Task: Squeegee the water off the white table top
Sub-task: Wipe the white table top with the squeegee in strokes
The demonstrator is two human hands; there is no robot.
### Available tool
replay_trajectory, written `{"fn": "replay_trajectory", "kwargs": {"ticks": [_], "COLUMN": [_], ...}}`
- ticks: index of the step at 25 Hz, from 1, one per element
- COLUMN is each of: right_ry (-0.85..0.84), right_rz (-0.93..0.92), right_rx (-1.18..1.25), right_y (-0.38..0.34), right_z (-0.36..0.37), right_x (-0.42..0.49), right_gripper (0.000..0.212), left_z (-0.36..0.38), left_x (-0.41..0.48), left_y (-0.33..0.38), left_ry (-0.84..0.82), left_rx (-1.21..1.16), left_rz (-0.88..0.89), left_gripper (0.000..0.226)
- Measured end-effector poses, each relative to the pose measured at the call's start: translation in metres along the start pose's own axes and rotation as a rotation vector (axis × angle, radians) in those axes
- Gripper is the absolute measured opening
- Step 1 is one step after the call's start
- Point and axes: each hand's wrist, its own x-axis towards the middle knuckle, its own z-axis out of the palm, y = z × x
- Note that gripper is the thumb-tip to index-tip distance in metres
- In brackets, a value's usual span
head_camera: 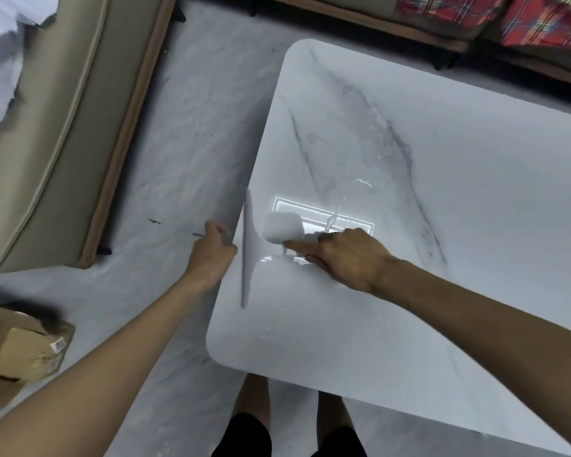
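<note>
The white marble-look table top fills the right of the view, with a ceiling light reflected in its wet surface. A white squeegee lies with its long blade along the table's left edge. My right hand grips the squeegee's handle, with the index finger stretched along it toward the blade. My left hand sits at the table's left edge just beside the blade, its fingers curled on the rim. Thin streaks of water glint near the reflection.
A beige sofa with a wooden base stands to the left across a strip of grey floor. A cardboard box sits on the floor at the lower left. Red plaid cushions lie beyond the table's far edge. My legs show below the near edge.
</note>
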Motion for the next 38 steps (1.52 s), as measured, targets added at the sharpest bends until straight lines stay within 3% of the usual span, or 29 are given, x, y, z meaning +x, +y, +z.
{"fn": "replay_trajectory", "kwargs": {"ticks": [4, 7, 11, 14, 17, 22, 27, 30, 32, 35, 38], "right_ry": [-0.015, -0.045, 0.025, -0.097, -0.114, -0.09, -0.047, -0.066, -0.121, -0.103, -0.058], "right_rz": [0.147, 0.237, 0.006, -0.208, -0.272, -0.121, 0.062, -0.028, -0.101, -0.162, -0.127], "right_rx": [-0.031, -0.077, 0.001, -0.008, -0.053, -0.054, -0.061, 0.051, 0.078, 0.059, -0.002], "right_y": [0.064, 0.076, 0.019, -0.066, -0.092, -0.013, 0.012, -0.05, -0.1, -0.131, -0.091], "right_z": [-0.002, -0.014, -0.005, 0.026, 0.049, 0.049, 0.031, 0.045, 0.065, 0.092, 0.097], "right_x": [-0.076, -0.115, -0.072, -0.018, -0.006, -0.069, -0.128, -0.108, -0.077, -0.055, -0.077], "right_gripper": [0.045, 0.045, 0.045, 0.048, 0.047, 0.048, 0.042, 0.04, 0.039, 0.04, 0.04], "left_z": [0.025, 0.022, 0.008, -0.001, 0.004, 0.035, 0.041, 0.031, 0.029, 0.041, 0.058], "left_x": [-0.014, -0.027, -0.053, -0.078, -0.097, -0.114, -0.119, -0.129, -0.131, -0.135, -0.14], "left_y": [0.001, -0.001, -0.017, -0.043, -0.068, -0.09, -0.102, -0.113, -0.119, -0.129, -0.132], "left_ry": [-0.184, -0.13, 0.14, 0.241, 0.159, -0.045, 0.241, 0.339, 0.376, 0.299, 0.127], "left_rx": [0.075, 0.002, -0.146, -0.14, -0.072, -0.097, -0.191, -0.218, -0.105, 0.064, 0.151], "left_rz": [-0.041, -0.057, -0.013, -0.03, -0.106, -0.169, -0.093, -0.12, -0.063, 0.027, 0.096], "left_gripper": [0.024, 0.023, 0.019, 0.018, 0.022, 0.023, 0.018, 0.021, 0.025, 0.012, 0.021]}}
